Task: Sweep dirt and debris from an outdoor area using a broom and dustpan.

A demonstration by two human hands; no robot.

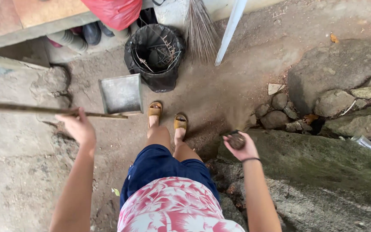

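Observation:
My left hand [79, 126] is closed around a long thin wooden handle [26, 108] that runs from the left edge to a grey metal dustpan [121, 93] resting on the dirt in front of my sandalled feet [167, 117]. My right hand [241, 147] grips the dark round top of a bundle [236, 140], apparently a stick broom seen end-on. Its lower part is a brown blur over the ground beside a mossy rock [323, 159].
A black bag-lined bin [155, 56] with twigs stands just beyond the dustpan. Behind it are another broom's bristles [199, 30], a white pole [230, 30], a red bag [117, 10] and boots [93, 32]. Rocks [336, 101] and a plastic bottle [368, 145] lie right.

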